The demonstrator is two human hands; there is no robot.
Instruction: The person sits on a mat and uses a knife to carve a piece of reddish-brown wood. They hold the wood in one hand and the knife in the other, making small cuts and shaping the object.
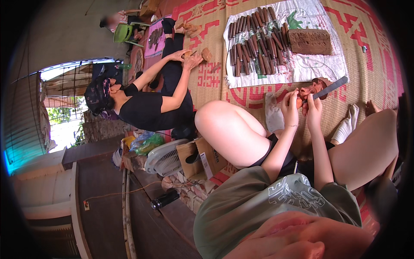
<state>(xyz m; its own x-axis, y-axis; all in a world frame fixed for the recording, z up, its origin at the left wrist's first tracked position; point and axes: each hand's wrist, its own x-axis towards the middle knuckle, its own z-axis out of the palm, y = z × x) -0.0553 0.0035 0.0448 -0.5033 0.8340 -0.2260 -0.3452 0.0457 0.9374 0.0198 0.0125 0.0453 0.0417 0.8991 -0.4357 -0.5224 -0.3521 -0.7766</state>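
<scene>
Both my hands are close together in front of my knees. My left hand [290, 108] is closed on a reddish-brown wood carving [318, 85] of knobbly shape. My right hand [314, 113] is closed on a long flat grey metal file [331, 89], its thumb near the blade's lower end. The file slants up to the right across the carving, its far end free. Between my hands a short orange-brown piece shows; whether it is the file's handle or part of the carving I cannot tell. Some fingers are hidden behind the wood.
Ahead, a white sheet [280, 78] on the patterned mat [371, 82] bears several rows of wooden-handled tools [256, 43] and a brown carved block [309, 42]. At left a co-worker [151, 101] holds a wooden piece. A fan [166, 159] and cardboard box [189, 162] stand near my left knee.
</scene>
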